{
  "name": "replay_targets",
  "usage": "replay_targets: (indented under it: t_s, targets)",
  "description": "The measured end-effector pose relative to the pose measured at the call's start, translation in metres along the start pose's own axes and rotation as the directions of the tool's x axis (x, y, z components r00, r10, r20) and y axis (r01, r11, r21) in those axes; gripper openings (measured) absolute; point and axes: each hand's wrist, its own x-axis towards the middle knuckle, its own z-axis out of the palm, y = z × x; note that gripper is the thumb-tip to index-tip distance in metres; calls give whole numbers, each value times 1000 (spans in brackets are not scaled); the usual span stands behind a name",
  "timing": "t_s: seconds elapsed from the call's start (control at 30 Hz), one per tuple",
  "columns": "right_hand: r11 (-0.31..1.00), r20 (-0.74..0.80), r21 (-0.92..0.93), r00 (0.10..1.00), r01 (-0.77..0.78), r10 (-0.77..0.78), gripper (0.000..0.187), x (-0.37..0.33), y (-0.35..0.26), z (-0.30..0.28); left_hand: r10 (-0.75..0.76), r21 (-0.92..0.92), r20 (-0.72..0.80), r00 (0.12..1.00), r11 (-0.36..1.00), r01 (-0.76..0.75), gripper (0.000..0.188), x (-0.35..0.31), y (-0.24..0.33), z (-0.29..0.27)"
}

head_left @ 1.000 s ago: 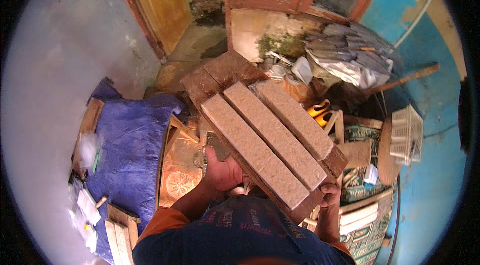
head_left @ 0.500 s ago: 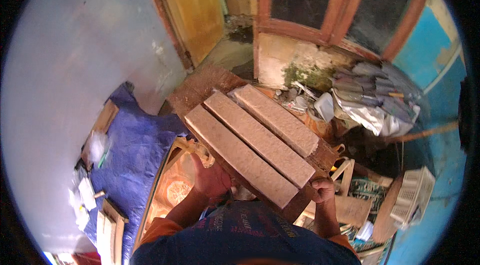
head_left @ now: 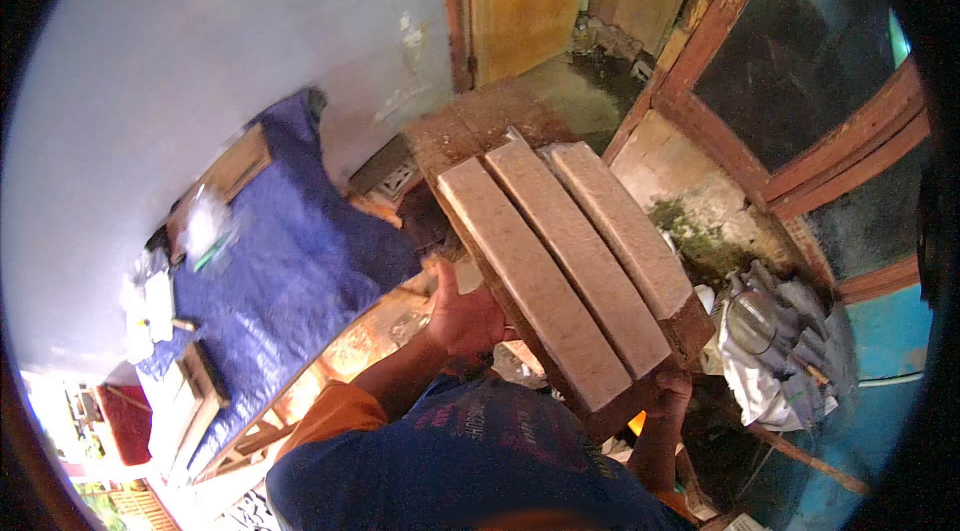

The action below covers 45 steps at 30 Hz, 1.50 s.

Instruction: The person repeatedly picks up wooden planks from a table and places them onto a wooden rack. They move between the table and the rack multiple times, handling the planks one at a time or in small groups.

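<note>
A brown wooden board [head_left: 480,119] is held at a slant in front of my body. Three long, pale brown slabs lie side by side on it: a left slab [head_left: 535,281], a middle slab [head_left: 580,261] and a right slab [head_left: 625,229]. My left hand [head_left: 468,319] supports the board at its left edge, thumb sticking up and away, fingers partly hidden underneath. At the near right corner, my right hand [head_left: 672,396] grips the board's edge with its fingers curled.
To the left, a blue tarp [head_left: 290,251] covers a surface beside the grey wall, with a plastic bag [head_left: 207,226] and wooden pieces on it. A yellow door [head_left: 525,6] stands ahead. On the right are a red-framed window [head_left: 800,61] and a heap of grey bundles [head_left: 770,331].
My view has turned to the right, and my body with it. The board and its three slabs have swung along, still in both hands. More of the left side's bright opening shows.
</note>
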Motion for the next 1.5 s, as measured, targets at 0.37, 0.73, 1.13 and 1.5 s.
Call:
replay_targets:
  t_s: [0.37, 0.73, 1.13, 1.5]
  targets:
    - [983, -49, -180, 998, -36, 28, 94, 230, -38, 29, 74, 104, -82, 994, 992, -66, 135, 178, 187, 4]
    - [999, 86, -8, 995, -52, 52, 82, 414, -76, 67, 122, -194, 407, 905, 980, -44, 133, 355, 304, -10]
    - [932, 185, 164, 938, -322, 292, 54, 610, -117, 95, 337, 115, -121, 934, 939, -324, 128, 529, 419, -13]
    - [774, -33, -629, 992, 74, -122, 29, 734, -108, 128, 149, -40, 74, 986, 988, -146, 130, 667, 540, -67]
